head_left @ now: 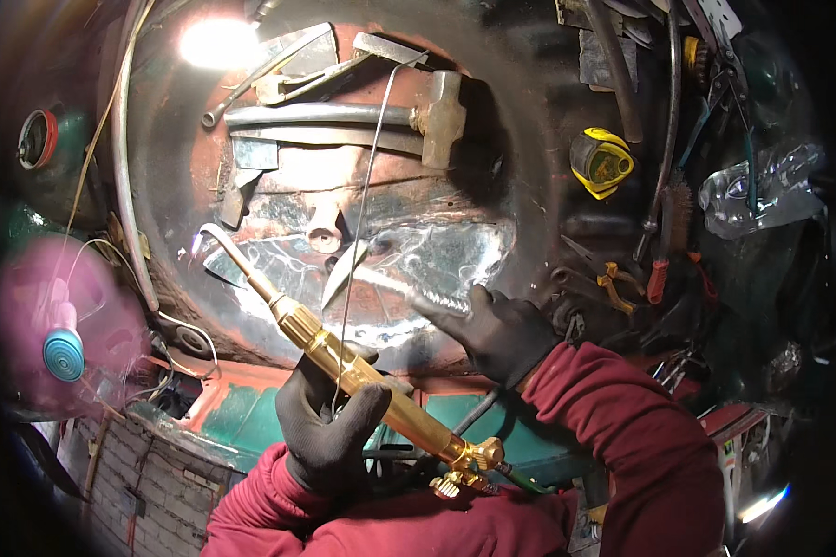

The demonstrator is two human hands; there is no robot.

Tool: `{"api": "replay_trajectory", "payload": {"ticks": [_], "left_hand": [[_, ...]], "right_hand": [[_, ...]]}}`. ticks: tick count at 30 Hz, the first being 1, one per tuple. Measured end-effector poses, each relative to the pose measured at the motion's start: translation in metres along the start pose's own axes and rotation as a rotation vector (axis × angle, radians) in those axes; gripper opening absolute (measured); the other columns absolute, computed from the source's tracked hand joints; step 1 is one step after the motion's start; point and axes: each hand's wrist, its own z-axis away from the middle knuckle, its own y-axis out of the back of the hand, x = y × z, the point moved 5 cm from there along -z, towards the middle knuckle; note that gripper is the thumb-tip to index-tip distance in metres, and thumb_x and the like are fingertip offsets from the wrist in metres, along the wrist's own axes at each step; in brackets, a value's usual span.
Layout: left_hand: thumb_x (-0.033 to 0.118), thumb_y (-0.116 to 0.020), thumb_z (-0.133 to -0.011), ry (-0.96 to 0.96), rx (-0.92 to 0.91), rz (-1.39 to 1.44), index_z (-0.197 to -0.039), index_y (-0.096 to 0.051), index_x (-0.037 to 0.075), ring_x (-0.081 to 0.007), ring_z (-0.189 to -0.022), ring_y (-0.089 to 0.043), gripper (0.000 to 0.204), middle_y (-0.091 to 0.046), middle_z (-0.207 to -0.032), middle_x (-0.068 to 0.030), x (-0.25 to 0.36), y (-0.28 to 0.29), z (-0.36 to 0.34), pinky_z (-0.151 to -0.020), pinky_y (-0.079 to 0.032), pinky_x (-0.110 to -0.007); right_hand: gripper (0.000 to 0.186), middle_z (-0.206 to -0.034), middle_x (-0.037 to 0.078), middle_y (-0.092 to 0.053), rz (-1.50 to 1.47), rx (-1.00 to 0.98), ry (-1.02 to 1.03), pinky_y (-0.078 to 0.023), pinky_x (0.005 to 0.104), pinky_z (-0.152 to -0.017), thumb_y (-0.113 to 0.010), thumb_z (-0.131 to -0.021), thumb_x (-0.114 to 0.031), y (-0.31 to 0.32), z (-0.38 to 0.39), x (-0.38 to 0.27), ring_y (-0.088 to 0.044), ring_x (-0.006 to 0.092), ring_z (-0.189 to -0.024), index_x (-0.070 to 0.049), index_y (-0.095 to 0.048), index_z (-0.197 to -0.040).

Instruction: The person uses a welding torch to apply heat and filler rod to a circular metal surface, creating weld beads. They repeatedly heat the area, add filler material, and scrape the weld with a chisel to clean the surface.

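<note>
My gloved left hand (pixel 330 427) is closed around a brass gas torch (pixel 320 348), whose bent tip points to the upper left, with a small bright spot at its end. A long thin metal rod (pixel 370 167) rises from the same hand and crosses the view to the top. My gloved right hand (pixel 502 334) grips the coiled handle of a chipping hammer (pixel 446 300), index finger stretched along it. The hammer's pointed head (pixel 344 274) is over the shiny, bare metal patch (pixel 478 255) at the near side of a round recess, just behind the rod.
A sledgehammer (pixel 444 121) lies across the recess among metal scraps and a pipe. To the right are a yellow tape measure (pixel 602 164), a wire brush (pixel 678 209), pliers (pixel 618 278) and a plastic bottle (pixel 762 190). A pink transparent container (pixel 74 325) sits left; a lamp (pixel 218 44) glows above.
</note>
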Motion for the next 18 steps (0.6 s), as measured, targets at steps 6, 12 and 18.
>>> {"api": "replay_trajectory", "payload": {"ticks": [6, 12, 18], "left_hand": [[0.008, -0.074, -0.101, 0.005, -0.052, 0.03, -0.13, -0.06, -0.012, -0.0257, -0.094, -0.08, 0.038, -0.081, -0.099, -0.0199, 0.007, -0.01, -0.012, -0.088, -0.062, -0.036], [0.01, -0.075, -0.099, 0.033, 0.011, -0.011, -0.119, -0.066, -0.009, -0.0204, -0.09, -0.076, 0.029, -0.078, -0.101, -0.0143, 0.008, -0.006, -0.003, -0.085, -0.06, -0.035], [0.009, -0.074, -0.101, 0.067, -0.077, -0.018, -0.117, -0.066, -0.007, -0.0183, -0.086, -0.074, 0.024, -0.077, -0.098, -0.0124, 0.008, -0.012, -0.009, -0.079, -0.059, -0.032]], "right_hand": [[0.069, -0.104, 0.02, -0.069, 0.049, -0.085, -0.293, -0.063, 0.0488, -0.079, -0.061, -0.099, -0.007, 0.019, 0.001, 0.016, -0.075, 0.0384, -0.088, -0.037, -0.057, -0.162], [0.046, -0.131, 0.017, -0.073, 0.025, 0.421, -0.095, -0.062, 0.0467, -0.094, -0.075, -0.101, -0.014, 0.05, 0.115, 0.049, -0.074, 0.0381, -0.109, -0.007, -0.067, -0.146], [0.044, -0.134, 0.021, -0.074, 0.147, 0.533, -0.58, -0.056, 0.0506, -0.105, -0.076, -0.103, -0.016, 0.052, 0.271, 0.117, -0.071, 0.041, -0.124, -0.004, -0.068, -0.144]]}}
